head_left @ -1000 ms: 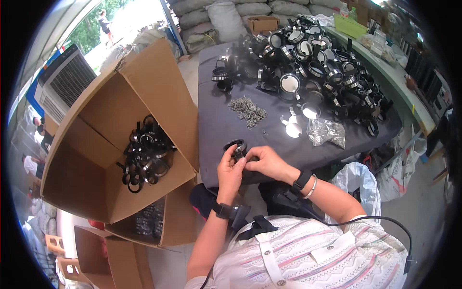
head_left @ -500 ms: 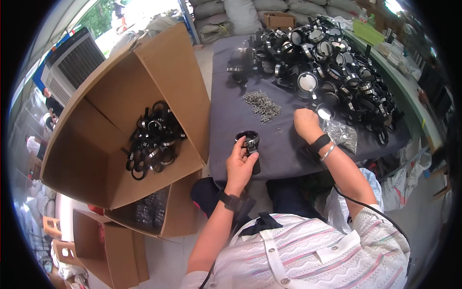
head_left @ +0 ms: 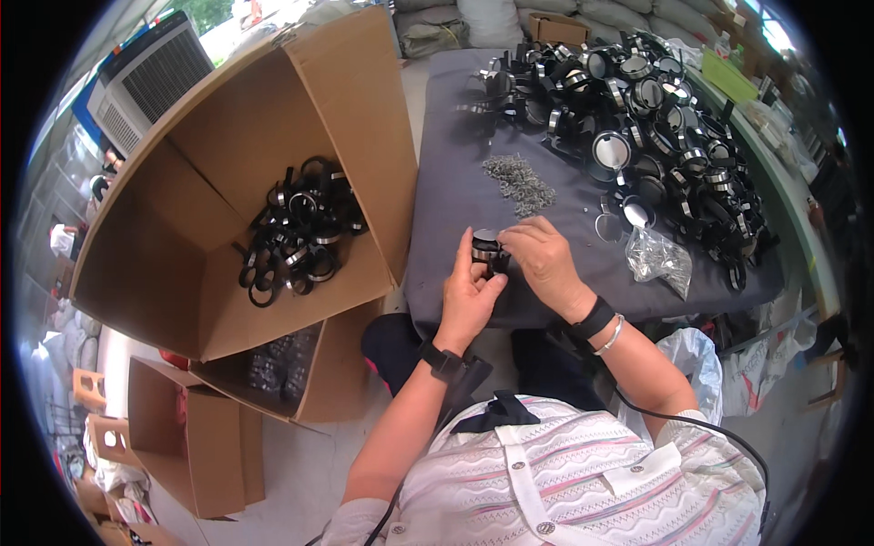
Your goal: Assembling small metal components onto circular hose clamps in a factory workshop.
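Observation:
Near the front edge of the table, my left hand is closed around a black ring-shaped part with a silver band. A round, shiny disc lies over the top of that ring. My right hand meets it from the right, fingers pinched at the disc's edge; the fingertips are partly hidden. Just beyond both hands lies a pile of small metal fittings. Two loose round pieces, one a bright disc, rest to the right, beside a clear bag of small metal parts.
A large heap of black ringed parts with handles covers the table's far right. To my left stands a tall open carton holding similar parts, with smaller cartons below. An air cooler and sacks stand behind.
My right hand has moved left from beside the bag to the ring in my left hand. A disc now covers the ring, whose top was open before. The view has shifted slightly.

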Demonstrator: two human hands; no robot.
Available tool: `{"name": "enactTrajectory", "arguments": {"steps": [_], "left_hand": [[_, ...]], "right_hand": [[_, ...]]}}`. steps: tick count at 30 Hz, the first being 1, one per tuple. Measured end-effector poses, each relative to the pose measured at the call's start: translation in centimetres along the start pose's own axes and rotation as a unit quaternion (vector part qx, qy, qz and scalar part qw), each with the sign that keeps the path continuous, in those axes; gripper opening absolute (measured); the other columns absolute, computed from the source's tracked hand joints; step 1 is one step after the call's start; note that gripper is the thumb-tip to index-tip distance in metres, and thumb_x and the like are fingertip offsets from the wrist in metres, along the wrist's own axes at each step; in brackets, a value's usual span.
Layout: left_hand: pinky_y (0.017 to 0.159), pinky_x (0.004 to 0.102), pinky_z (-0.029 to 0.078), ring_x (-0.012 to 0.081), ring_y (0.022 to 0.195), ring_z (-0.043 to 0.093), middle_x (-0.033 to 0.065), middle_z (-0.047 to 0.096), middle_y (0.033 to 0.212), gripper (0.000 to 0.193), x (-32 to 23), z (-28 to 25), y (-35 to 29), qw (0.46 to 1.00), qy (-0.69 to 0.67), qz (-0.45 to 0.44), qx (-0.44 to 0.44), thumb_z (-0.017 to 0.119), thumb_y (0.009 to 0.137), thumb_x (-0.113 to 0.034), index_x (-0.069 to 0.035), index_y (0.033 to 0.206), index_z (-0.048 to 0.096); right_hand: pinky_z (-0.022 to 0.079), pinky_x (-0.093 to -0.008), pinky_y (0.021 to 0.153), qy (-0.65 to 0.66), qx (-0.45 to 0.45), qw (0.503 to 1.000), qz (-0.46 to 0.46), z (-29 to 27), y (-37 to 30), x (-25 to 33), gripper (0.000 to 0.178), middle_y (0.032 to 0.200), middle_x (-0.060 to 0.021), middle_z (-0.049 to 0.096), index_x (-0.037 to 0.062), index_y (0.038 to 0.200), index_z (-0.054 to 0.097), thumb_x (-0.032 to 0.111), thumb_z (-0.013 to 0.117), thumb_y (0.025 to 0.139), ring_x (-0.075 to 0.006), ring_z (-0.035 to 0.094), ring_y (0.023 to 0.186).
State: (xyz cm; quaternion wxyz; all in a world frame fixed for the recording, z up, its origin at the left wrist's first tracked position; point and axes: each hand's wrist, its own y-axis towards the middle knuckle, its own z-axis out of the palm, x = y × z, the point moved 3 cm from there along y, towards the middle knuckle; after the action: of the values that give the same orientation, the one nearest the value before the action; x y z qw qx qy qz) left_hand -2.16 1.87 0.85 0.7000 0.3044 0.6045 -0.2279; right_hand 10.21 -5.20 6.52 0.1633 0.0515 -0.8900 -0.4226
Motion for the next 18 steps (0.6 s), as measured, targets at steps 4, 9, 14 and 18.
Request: {"name": "enactTrajectory", "arguments": {"steps": [4, 9, 14, 18], "left_hand": [[0.064, 0.0183, 0.042, 0.0034, 0.069, 0.048, 0.0024, 0.058, 0.087, 0.077, 0.4, -0.1, 0.1, 1.000, -0.001, 0.006, 0.003, 0.061, 0.081, 0.001, -0.006, 0.146, 0.020], [0.063, 0.0185, 0.042, 0.0033, 0.067, 0.048, 0.0021, 0.059, 0.085, 0.070, 1.0, -0.2, 0.4, 1.000, 0.013, -0.003, 0.011, 0.062, 0.080, 0.001, -0.004, 0.142, 0.029], [0.052, 0.0165, 0.037, 0.0010, 0.065, 0.047, 0.0024, 0.059, 0.093, 0.065, 1.0, -0.1, 0.4, 1.000, 0.009, 0.010, 0.016, 0.060, 0.082, 0.003, -0.003, 0.141, 0.032], [0.053, 0.0165, 0.038, 0.0009, 0.065, 0.047, 0.0029, 0.060, 0.094, 0.063, 1.2, 0.1, 0.4, 1.000, -0.014, 0.005, 0.017, 0.060, 0.082, 0.003, -0.002, 0.139, 0.034]], "right_hand": [[0.052, -0.0337, 0.067, -0.008, 0.003, 1.000, 0.006, 1.5, -0.8, -0.1, 0.020, 0.087, -0.0089, 0.065, 0.0020, 0.089, 0.062, 0.001, 0.060, 0.069, -0.0260, 0.062, 0.083], [0.052, -0.0327, 0.067, -0.034, 0.037, 0.998, -0.025, 1.4, -1.0, -0.3, 0.022, 0.090, -0.0089, 0.064, 0.0022, 0.090, 0.061, 0.002, 0.061, 0.068, -0.0255, 0.062, 0.084], [0.052, -0.0325, 0.067, -0.041, 0.043, 0.997, -0.050, 1.4, -0.6, -0.3, 0.022, 0.090, -0.0086, 0.064, 0.0025, 0.090, 0.061, 0.002, 0.061, 0.067, -0.0254, 0.062, 0.084], [0.053, -0.0331, 0.066, -0.018, 0.047, 0.998, -0.037, 1.5, -0.5, -0.3, 0.021, 0.088, -0.0082, 0.064, 0.0026, 0.088, 0.061, 0.003, 0.061, 0.067, -0.0255, 0.062, 0.083]]}}
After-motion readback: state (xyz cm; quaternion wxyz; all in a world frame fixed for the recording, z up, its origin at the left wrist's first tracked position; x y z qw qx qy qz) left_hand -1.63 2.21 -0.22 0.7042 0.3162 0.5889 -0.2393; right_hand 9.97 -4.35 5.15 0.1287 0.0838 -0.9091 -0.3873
